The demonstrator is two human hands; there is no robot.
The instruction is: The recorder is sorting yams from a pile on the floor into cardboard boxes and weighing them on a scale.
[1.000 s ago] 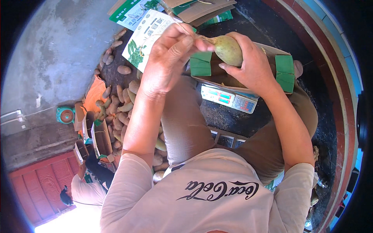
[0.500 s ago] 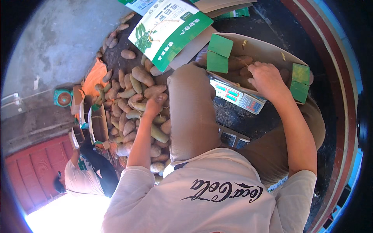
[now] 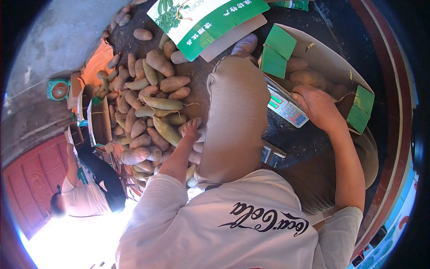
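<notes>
My left hand (image 3: 191,128) rests low on a heap of soil-covered radishes (image 3: 174,84), beside my knee. Its fingers are apart and touch the radishes, with none lifted. A long green radish (image 3: 165,130) lies just to its left. On the right, my right hand (image 3: 317,106) curls its fingers over the near rim of an open cardboard box (image 3: 329,56) with green end flaps. Several brownish radishes (image 3: 309,78) lie inside the box. Under the box sits a digital scale (image 3: 289,110) with a lit display and keypad, partly covered by the box.
A green-and-white printed carton (image 3: 210,29) lies flat at the far side. Several open boxes (image 3: 99,121) stand left of the heap near an orange sheet (image 3: 97,60). Another person (image 3: 87,193) is at the lower left. A green round device (image 3: 58,90) is by the wall.
My right hand has drawn back from inside the box to its near rim. My left hand has shifted nearer to me over the heap. The whole view has turned somewhat.
</notes>
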